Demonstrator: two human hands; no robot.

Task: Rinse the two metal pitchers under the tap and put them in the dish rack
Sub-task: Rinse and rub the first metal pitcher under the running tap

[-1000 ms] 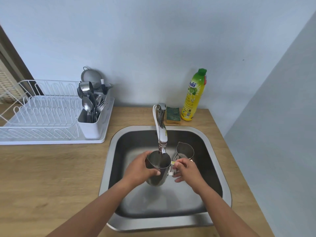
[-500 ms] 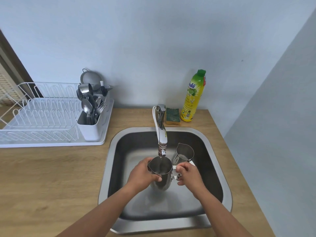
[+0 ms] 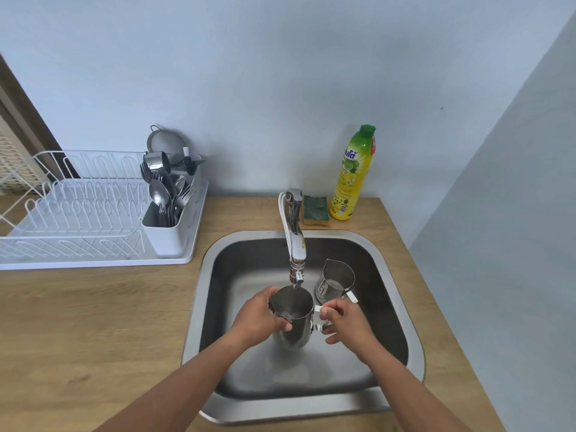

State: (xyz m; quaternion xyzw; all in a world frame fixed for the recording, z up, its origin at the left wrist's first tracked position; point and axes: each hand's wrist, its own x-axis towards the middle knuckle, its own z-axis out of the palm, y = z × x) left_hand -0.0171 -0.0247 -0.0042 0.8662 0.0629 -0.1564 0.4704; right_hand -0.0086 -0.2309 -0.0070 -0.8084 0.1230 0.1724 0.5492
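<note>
A metal pitcher (image 3: 294, 319) is held upright in the sink (image 3: 386, 275), its mouth right under the tap (image 3: 296, 244) spout. My left hand (image 3: 260, 318) wraps around its body from the left. My right hand (image 3: 344, 322) grips its handle on the right. A second metal pitcher (image 3: 336, 280) stands upright on the sink floor behind my right hand, untouched. The white dish rack (image 3: 78, 219) sits on the counter at the left, its plate slots bare.
The rack's cutlery holder (image 3: 170, 232) holds several spoons and forks, with a strainer and small cup behind it. A green sponge (image 3: 316, 210) and a yellow soap bottle (image 3: 352, 176) stand behind the sink. A grey wall closes off the right side.
The held pitcher has stayed under the spout, shifting only slightly. Both hands keep the same grip. My head has moved a little, so the view shifted.
</note>
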